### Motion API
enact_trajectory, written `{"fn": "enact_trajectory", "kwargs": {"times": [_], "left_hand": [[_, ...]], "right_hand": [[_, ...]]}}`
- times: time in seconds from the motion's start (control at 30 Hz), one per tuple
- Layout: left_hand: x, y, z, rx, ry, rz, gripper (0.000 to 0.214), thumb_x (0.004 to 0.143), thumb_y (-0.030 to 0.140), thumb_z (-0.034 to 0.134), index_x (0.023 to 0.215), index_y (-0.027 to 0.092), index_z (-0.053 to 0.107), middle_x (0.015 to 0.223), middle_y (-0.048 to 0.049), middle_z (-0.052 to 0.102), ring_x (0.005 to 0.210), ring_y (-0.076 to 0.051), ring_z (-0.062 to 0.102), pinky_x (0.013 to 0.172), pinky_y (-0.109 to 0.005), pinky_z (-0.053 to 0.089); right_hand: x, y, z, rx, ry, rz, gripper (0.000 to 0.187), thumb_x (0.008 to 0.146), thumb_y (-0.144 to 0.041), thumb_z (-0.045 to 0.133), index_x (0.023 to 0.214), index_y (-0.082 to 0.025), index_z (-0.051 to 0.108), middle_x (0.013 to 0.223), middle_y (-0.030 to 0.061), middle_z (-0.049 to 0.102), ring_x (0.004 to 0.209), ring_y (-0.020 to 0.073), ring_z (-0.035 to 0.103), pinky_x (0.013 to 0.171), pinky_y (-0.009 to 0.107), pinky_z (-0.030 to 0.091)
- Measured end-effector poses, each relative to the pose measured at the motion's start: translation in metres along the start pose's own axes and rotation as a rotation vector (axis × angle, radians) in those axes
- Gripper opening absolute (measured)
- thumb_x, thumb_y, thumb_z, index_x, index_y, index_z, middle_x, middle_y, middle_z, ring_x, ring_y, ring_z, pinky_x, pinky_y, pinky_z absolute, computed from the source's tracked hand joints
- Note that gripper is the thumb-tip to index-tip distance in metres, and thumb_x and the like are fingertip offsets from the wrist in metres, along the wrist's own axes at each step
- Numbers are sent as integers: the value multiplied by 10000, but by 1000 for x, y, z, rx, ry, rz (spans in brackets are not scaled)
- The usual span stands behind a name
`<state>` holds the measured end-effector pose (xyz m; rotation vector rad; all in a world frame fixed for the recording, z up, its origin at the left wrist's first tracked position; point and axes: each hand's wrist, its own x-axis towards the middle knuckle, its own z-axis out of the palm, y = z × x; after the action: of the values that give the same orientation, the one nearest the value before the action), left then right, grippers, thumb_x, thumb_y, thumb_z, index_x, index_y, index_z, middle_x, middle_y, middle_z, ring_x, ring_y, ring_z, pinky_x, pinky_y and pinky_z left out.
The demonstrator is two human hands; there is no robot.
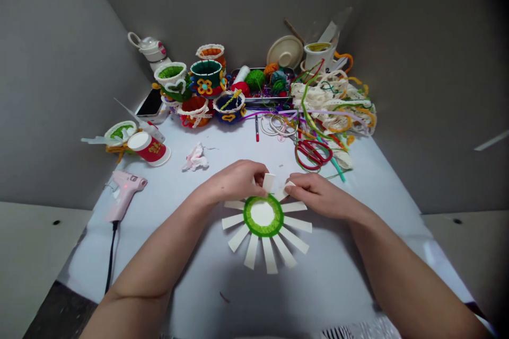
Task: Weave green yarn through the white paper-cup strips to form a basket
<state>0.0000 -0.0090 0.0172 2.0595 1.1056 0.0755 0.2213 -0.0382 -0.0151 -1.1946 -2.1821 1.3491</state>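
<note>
Two strips (pixel 269 182) of a splayed paper form (pixel 262 214) over the counter (pixel 207 302) are pinched by the left hand (pixel 243 177) and right hand (pixel 320 194), the green ring (pixel 264 233) laid round its centre but outer lengths bare, seemingly early work, with open room nearside, scissors (pixel 314 154) beyond and side edges well apart.

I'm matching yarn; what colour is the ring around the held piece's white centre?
The ring is green, darker along its outer edge; head view.
</note>
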Motion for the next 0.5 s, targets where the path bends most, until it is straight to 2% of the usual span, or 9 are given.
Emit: {"fn": "enact_trajectory", "kwargs": {"times": [0.1,0.2,0.37,0.5], "left_hand": [[1,-1,3,15,5,-2,87,690,235,599,734,162,617,689,8,622,647,-125,537,572,-231,340],[2,-7,1,23,71,-22,77,689,239,582,705,165,592,668,13,603,633,-122,522,565,-230,330],[0,-16,-4,81,169,-78,89,684,260,571,688,171,579,661,11,596,625,-131,518,556,-241,319],[1,-17,-2,76,190,-94,90,681,261,562,678,172,575,667,4,604,627,-137,518,553,-243,318]], "right_hand": [[1,1,0,24,-10,-9,372,919,-372,431,783,-139,688,744,40,612,699,150,546,650,267,398],[0,7,-5,45,28,27,398,910,-448,441,765,-144,652,666,11,565,625,127,480,565,249,349],[-3,15,-13,76,222,69,389,878,-489,489,750,-147,623,665,9,556,601,115,451,544,242,340],[-6,9,-12,85,317,7,304,837,-445,570,768,-156,635,696,24,598,637,129,489,574,245,383]]}}
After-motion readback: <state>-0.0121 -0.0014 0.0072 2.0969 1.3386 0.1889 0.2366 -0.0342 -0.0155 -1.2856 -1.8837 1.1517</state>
